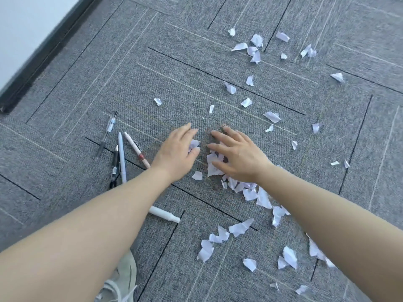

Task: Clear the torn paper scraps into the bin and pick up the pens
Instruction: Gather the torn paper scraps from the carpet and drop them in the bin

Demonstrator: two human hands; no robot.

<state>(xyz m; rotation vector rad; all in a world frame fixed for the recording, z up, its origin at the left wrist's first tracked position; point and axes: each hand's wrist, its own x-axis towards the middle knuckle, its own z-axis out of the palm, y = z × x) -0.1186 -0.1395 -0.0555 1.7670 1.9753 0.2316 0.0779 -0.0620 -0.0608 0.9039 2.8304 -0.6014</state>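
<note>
Both hands are held low over a grey carpet [91, 88]. The left hand [176, 153] is curled loosely, and a few scraps [193, 144] are cupped against its palm; how firmly they are pinched cannot be told. The right hand [237, 155] is spread flat, fingers released, and is laid on a small heap [212, 164] of torn paper.

The gap between the two hands is narrow, and the heap lies in it, closer to the right palm. From there a trail of paper [261, 199] runs back along the right forearm toward the body, so the densest paper is found on the right side and nearer than the fingertips. Loose pieces [255, 47] are scattered well beyond both hands, mostly far right.

The pens [122, 158] are grouped just left of the left wrist, with long axes lying roughly away from the body; a clear one [106, 136] lies apart to the left, and a white one [164, 214] is partly hidden beneath the left forearm. They are nearer the left hand.

No bin is seen. A shoe [126, 277] shows at the bottom edge.

A gathering sweep is judged to be in hand; a closing of the hands toward each other would be called for, and most of the task is left.
</note>
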